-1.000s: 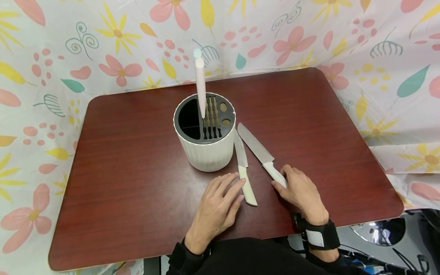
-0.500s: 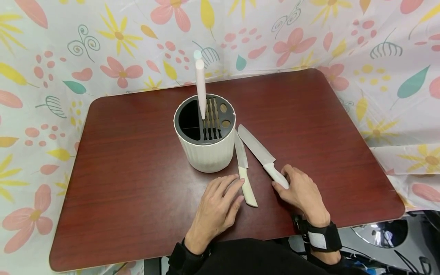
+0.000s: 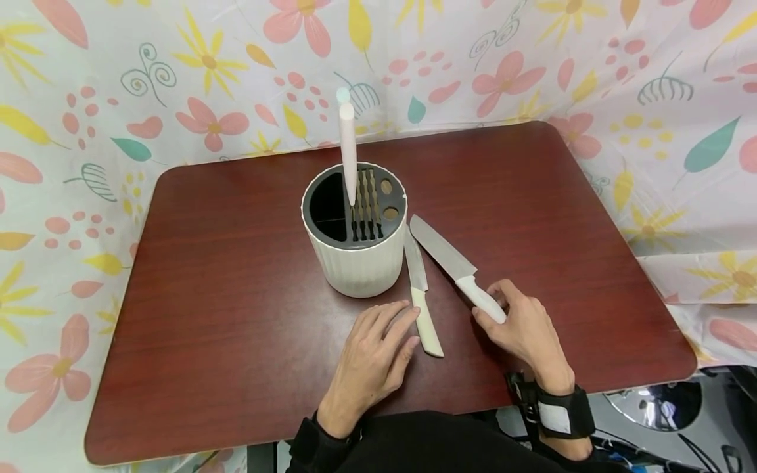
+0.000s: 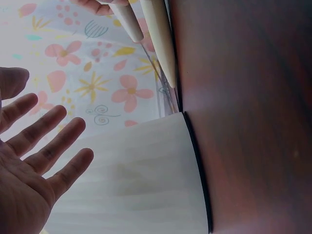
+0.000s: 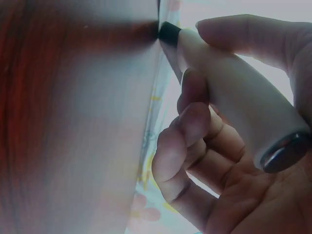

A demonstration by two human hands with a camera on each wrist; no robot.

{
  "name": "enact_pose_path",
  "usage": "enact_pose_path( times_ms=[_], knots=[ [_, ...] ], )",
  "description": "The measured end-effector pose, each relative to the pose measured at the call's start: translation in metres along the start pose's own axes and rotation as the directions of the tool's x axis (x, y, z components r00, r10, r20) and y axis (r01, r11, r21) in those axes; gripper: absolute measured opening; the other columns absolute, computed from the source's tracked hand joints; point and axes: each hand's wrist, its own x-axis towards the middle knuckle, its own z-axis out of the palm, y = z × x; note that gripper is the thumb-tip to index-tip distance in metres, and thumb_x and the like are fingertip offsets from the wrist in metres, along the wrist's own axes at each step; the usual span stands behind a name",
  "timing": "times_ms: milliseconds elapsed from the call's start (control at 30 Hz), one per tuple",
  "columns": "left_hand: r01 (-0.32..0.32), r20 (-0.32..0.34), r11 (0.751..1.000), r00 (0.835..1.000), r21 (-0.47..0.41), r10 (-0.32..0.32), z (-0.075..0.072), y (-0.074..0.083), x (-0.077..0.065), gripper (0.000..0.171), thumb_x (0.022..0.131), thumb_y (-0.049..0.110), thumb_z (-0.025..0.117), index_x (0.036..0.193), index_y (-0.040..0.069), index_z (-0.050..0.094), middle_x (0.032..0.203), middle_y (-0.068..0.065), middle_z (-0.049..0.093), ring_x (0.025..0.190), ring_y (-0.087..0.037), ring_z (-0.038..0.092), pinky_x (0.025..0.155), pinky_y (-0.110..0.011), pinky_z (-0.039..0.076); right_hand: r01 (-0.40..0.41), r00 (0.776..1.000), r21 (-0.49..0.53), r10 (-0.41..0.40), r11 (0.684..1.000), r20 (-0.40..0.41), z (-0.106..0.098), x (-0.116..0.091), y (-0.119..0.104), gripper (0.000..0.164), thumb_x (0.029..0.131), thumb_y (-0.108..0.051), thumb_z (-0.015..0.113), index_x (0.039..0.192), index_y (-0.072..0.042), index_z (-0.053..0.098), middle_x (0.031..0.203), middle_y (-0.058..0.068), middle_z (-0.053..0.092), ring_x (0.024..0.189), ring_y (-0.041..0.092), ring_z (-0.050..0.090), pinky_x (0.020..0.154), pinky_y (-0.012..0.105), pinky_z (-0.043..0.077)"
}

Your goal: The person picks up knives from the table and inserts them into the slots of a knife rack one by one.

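In the head view my right hand [image 3: 529,332] holds the white handle of a large kitchen knife [image 3: 443,248], whose broad blade points up and left towards the knife holder. The right wrist view shows that pale handle [image 5: 243,92] between thumb and curled fingers. A smaller knife [image 3: 427,325] with a cream handle lies on the table beside the holder. My left hand [image 3: 372,361] is next to this handle with its fingers extended; in the left wrist view the hand [image 4: 39,161] is spread and grips nothing. A round white ribbed knife holder [image 3: 362,269] stands behind both knives.
One pale-handled utensil [image 3: 347,154] stands upright in the holder's slotted dark top. The holder sits on a reddish-brown table [image 3: 225,295] with rounded corners. A floral curtain [image 3: 236,72] hangs behind the table's far edge.
My right hand and the large knife's handle have shifted slightly to the right. My left hand, the smaller knife and the holder look nearly unchanged.
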Motion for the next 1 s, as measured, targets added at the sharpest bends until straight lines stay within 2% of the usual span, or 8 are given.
enact_pose_path(
  times_ms=[333, 567, 700, 833, 1000],
  knots=[
    [-0.001, -0.01, 1.0, 1.0, -0.002, 0.001, 0.001, 0.0, 0.0, 0.038, 0.101, 0.023, 0.059, 0.136, 0.009, 0.061, 0.13, -0.012, 0.066, 0.115, -0.025, 0.064, 0.101, -0.04, 0.051, 0.048, 0.998, 0.072, -0.045, 0.996, -0.041, -0.007, -0.003, -0.002, 0.037, 0.085, -0.015, 0.078, 0.115, -0.008, 0.059, 0.087, 0.009, 0.066, 0.075, 0.021, 0.062, 0.063, 0.028, 0.047],
    [-0.001, -0.009, 1.0, 1.0, 0.002, 0.001, 0.001, 0.0, -0.001, 0.039, 0.101, 0.025, 0.058, 0.137, 0.009, 0.061, 0.13, -0.012, 0.066, 0.116, -0.025, 0.064, 0.101, -0.04, 0.051, 0.061, 0.991, 0.092, -0.049, 0.994, -0.128, -0.008, -0.003, -0.002, 0.036, 0.082, -0.015, 0.082, 0.113, -0.012, 0.065, 0.083, 0.004, 0.07, 0.071, 0.015, 0.063, 0.064, 0.025, 0.05],
    [0.001, -0.009, 1.0, 1.0, 0.002, -0.001, 0.001, 0.001, -0.001, 0.04, 0.101, 0.026, 0.058, 0.137, 0.008, 0.06, 0.131, -0.012, 0.065, 0.118, -0.025, 0.063, 0.102, -0.04, 0.051, 0.044, 0.984, 0.106, -0.024, 0.993, -0.177, -0.01, -0.004, -0.004, 0.035, 0.081, -0.015, 0.084, 0.112, -0.015, 0.067, 0.082, 0.002, 0.071, 0.069, 0.01, 0.062, 0.063, 0.023, 0.049],
    [0.003, -0.022, 1.0, 1.0, 0.0, -0.003, 0.0, 0.002, -0.001, 0.041, 0.102, 0.027, 0.057, 0.137, 0.007, 0.06, 0.132, -0.012, 0.065, 0.119, -0.025, 0.063, 0.102, -0.04, 0.051, 0.036, 0.971, 0.129, -0.004, 0.991, -0.238, -0.01, -0.005, -0.005, 0.035, 0.079, -0.015, 0.085, 0.109, -0.015, 0.069, 0.085, 0.001, 0.073, 0.071, 0.004, 0.058, 0.064, 0.018, 0.045],
    [0.009, -0.016, 1.0, 1.0, 0.003, -0.009, 0.0, 0.003, -0.002, 0.042, 0.102, 0.028, 0.058, 0.138, 0.008, 0.059, 0.132, -0.013, 0.065, 0.119, -0.024, 0.062, 0.101, -0.04, 0.051, 0.068, 0.939, 0.168, -0.006, 0.983, -0.345, -0.011, -0.007, -0.008, 0.034, 0.075, -0.012, 0.089, 0.103, -0.012, 0.071, 0.084, 0.005, 0.074, 0.072, 0.0, 0.054, 0.067, 0.014, 0.04]
  ],
)
